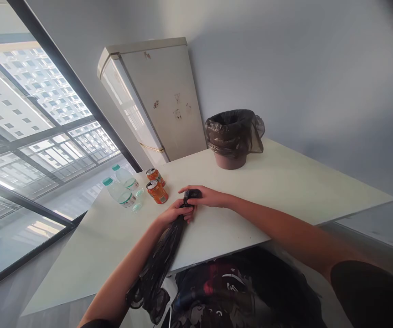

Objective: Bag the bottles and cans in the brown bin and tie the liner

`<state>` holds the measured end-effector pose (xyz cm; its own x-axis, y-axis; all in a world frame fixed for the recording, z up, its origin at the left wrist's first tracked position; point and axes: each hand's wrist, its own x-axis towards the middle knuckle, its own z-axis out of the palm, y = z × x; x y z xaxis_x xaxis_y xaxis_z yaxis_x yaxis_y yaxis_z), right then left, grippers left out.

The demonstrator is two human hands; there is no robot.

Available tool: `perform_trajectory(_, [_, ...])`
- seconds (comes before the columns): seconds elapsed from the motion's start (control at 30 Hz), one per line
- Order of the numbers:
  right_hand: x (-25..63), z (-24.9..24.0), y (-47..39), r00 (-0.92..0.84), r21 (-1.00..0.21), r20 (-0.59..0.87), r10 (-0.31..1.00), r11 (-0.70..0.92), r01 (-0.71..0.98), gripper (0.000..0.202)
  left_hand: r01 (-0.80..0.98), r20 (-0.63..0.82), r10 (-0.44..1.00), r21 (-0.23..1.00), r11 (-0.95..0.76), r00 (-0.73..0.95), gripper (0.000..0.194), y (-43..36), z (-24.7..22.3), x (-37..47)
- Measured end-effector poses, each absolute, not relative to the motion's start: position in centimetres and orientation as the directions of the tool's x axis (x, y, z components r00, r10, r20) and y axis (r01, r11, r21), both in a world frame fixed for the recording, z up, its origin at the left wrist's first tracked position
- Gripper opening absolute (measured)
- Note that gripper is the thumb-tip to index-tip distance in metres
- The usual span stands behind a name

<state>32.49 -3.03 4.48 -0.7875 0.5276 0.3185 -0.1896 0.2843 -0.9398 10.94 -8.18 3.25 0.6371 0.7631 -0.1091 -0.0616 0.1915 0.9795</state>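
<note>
A black plastic garbage bag (167, 248) is bunched into a long strand between my hands. My left hand (176, 213) is closed around its gathered upper part, and the loose end hangs down over the table's near edge beside my left forearm. At the top, my right hand (207, 197) pinches a folded dark bundle of the same plastic. Just beyond my hands stand two orange drink cans (157, 192), with two clear plastic bottles (119, 193) with green caps to their left.
On the white table (295, 182), a pinkish bin (230, 161) lined with a dark bag stands toward the back. Small clear, crumpled pieces (137, 207) lie by the bottles. Behind the table are a white refrigerator (162, 100) and a wall; a large window (39, 114) is at left.
</note>
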Motion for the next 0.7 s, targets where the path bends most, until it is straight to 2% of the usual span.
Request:
perform_trajectory(0.1, [31.8, 3.8, -3.2, -0.775, -0.956, 0.286, 0.564, 0.217, -0.195, 0.059, -0.038, -0.098, 0.754, 0.986, 0.160, 0.650, 0.041, -8.3, 3.2, 11.0])
perform_trajectory(0.17, [31.5, 3.8, -3.5, -0.756, -0.955, 0.296, 0.584, 0.194, -0.225, 0.058, -0.007, -0.116, 0.738, 0.987, 0.162, 0.665, 0.039, -8.3, 3.1, 11.0])
perform_trajectory(0.3, [31.7, 4.8, -4.2, -0.743, -0.933, 0.330, 0.582, 0.080, -0.351, 0.057, 0.020, -0.172, 0.638, 0.971, 0.238, 0.751, 0.041, -8.4, 2.9, 11.1])
perform_trajectory(0.57, [32.4, 5.0, -3.7, -0.751, -0.789, 0.352, 0.559, -0.255, -0.559, 0.047, 0.000, -0.142, 0.527, 0.965, 0.261, 0.838, 0.040, -8.6, 3.3, 11.0])
perform_trajectory(0.7, [33.0, 5.3, -2.4, -0.670, -0.712, 0.317, 0.671, -0.298, -0.636, 0.045, 0.061, -0.215, 0.521, 0.953, 0.298, 0.826, 0.040, -8.9, 3.5, 10.9])
